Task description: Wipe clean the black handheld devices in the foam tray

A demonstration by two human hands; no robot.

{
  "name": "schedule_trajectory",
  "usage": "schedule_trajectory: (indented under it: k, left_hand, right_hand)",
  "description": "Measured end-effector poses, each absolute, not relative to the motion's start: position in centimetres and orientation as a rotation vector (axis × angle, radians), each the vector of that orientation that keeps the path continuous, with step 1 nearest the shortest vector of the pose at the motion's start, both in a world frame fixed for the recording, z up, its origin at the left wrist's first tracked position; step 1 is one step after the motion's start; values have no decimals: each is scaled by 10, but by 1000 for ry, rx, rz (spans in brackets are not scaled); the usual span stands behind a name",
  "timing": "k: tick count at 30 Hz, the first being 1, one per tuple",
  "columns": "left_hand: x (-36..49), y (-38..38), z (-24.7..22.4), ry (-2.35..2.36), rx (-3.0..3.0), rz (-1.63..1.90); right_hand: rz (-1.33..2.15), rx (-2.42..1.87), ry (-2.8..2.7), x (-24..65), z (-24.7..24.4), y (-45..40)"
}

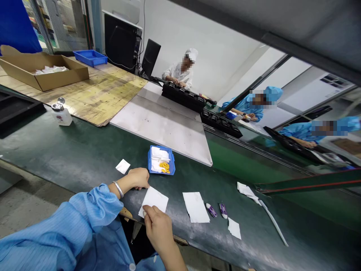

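Observation:
A square white sheet, paper or thin cloth, lies at the near edge of the green bench. My left hand, a metal bangle on its wrist, is closed with its fingertips at the sheet's far left corner. With thumb and forefinger, my right hand pinches the sheet's near edge. Beyond them sits a small blue tray holding folded white pieces and orange-yellow rings. A small white square lies left of my left hand. To the right lies a stack of white sheets.
Two purple-and-white erasers and a small white piece lie right of the stack. Farther right is a white strap. A pump bottle, cardboard box and pale board stand farther back. Co-workers sit across the bench.

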State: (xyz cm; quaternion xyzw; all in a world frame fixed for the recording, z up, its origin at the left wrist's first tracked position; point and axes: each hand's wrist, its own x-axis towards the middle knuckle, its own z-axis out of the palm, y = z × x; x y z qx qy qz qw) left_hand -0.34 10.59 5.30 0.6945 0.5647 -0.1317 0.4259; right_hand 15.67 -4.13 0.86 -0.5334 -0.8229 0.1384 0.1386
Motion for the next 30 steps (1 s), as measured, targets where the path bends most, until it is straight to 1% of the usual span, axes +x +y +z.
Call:
schedule_trajectory:
  k: [16, 30]
  left_hand:
    - [-6, 104, 47, 1418, 1744, -282]
    - [-7, 101, 57, 1408, 1761, -266]
  right_hand:
    - [492, -1466, -2390, 159, 12, -47]
    - [571, -1402, -2355, 167, 10, -47]
